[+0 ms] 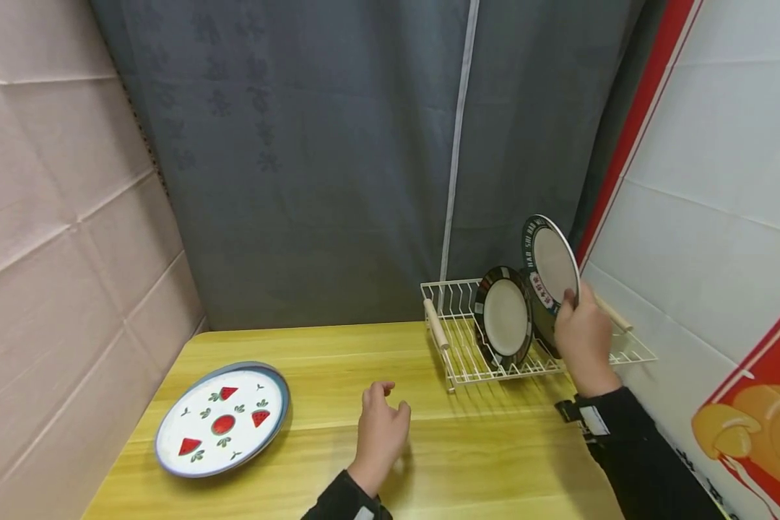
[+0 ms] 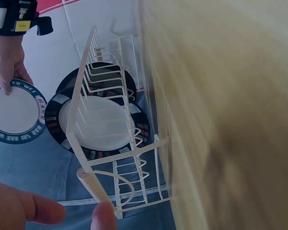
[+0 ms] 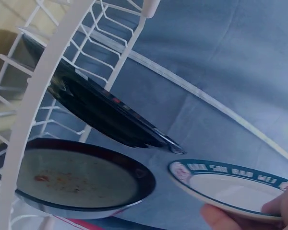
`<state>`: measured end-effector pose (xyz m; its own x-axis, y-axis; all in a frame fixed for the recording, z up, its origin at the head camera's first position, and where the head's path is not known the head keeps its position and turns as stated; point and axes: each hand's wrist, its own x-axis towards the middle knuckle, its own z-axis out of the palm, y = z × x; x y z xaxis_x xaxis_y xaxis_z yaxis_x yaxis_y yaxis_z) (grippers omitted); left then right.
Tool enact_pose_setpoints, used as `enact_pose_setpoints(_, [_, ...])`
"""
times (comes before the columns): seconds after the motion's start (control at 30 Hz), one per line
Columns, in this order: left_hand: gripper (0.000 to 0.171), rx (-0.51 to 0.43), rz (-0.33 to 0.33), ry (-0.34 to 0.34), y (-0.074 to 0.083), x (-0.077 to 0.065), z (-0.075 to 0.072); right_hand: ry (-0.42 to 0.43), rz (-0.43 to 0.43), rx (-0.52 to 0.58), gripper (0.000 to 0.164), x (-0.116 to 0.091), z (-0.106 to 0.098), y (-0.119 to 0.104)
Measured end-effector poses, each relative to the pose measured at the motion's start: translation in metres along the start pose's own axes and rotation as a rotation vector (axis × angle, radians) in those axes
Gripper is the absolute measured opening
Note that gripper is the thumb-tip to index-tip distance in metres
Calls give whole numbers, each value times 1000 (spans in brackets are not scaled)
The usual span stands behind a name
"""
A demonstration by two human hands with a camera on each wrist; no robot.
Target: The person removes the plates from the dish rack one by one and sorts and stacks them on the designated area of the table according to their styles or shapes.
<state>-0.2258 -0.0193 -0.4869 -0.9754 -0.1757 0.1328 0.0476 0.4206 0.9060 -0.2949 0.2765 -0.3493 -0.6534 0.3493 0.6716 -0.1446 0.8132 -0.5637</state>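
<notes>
My right hand (image 1: 585, 339) grips the edge of a white plate (image 1: 555, 263) with a dark green, lettered rim. In the right wrist view, thumb and fingers pinch this plate, which is apart from the rack's wires. Below it, a white wire dish rack (image 1: 434, 323) holds a black-rimmed plate (image 1: 505, 318) standing on edge. Another dark-rimmed plate (image 3: 77, 179) with reddish-brown spots on its face stands beside that one. My left hand (image 1: 382, 437) hovers over the table with loosely bent fingers and nothing in them, left of the rack.
A white plate with watermelon pictures (image 1: 240, 433) lies at the table's left, on top of another blue-edged plate. The wooden table (image 1: 338, 361) meets a grey curtain (image 1: 299, 180) at the back. A white wall covering (image 1: 721, 217) stands close to the rack's right side.
</notes>
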Motion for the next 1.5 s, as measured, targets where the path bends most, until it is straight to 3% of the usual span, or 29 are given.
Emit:
enact_pose_setpoints(0.23, [34, -11, 44, -34, 12, 12, 1, 86, 6, 113, 36, -13, -4, -17])
enact_pose_setpoints(0.43, [35, -4, 86, -29, 22, 21, 1, 44, 9, 179, 42, -41, 8, -30])
enact_pose_setpoints(0.73, [38, -67, 143, -52, 36, 37, 0, -71, 36, 318, 45, -90, 36, -44])
enact_pose_setpoints(1.0, [48, -198, 148, -67, 43, 42, 1, -140, 86, 448, 41, -120, 53, -55])
enact_pose_setpoints(1.2, [47, -367, 142, -61, 40, 45, 1, -253, 172, 620, 37, -136, 61, -62])
enact_pose_setpoints(1.37, [48, -399, 157, -12, 39, 49, -2, -342, 249, 716, 37, -147, 63, -66])
enact_pose_setpoints(1.5, [50, -432, 172, -11, 40, 50, -6, -401, 307, 799, 39, -153, 64, -67])
